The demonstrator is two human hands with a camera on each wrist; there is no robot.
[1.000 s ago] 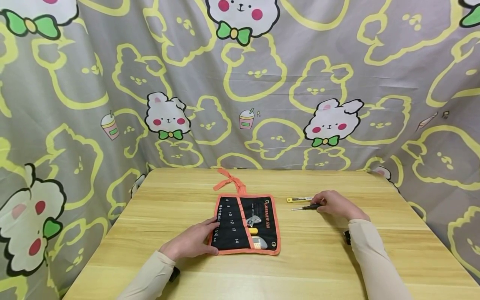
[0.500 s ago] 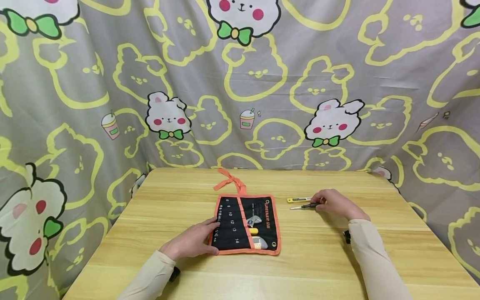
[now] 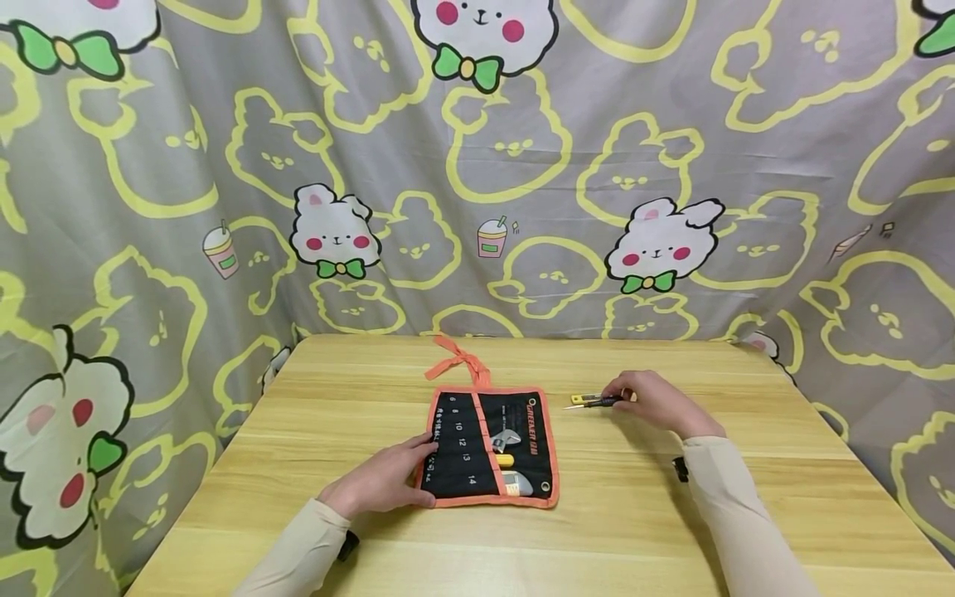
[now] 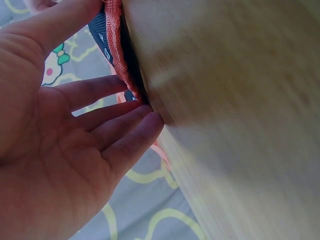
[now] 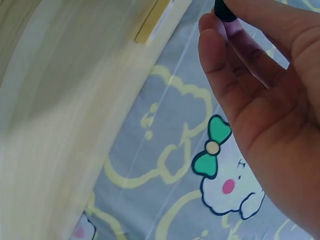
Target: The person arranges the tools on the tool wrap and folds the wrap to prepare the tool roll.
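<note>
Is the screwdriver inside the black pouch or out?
Out. The right hand pinches the screwdriver, whose silvery tip shows right of the black pouch.

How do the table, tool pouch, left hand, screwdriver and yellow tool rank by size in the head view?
Largest to smallest:
1. table
2. tool pouch
3. left hand
4. screwdriver and yellow tool, unranked: the right hand partly covers both.

The tool pouch (image 3: 453,460) is matt cloth with coarsely woven binding (image 4: 116,45). Tabletop (image 3: 634,514): smooth wood grain. Screwdriver shaft (image 3: 574,407): bright metal.
</note>
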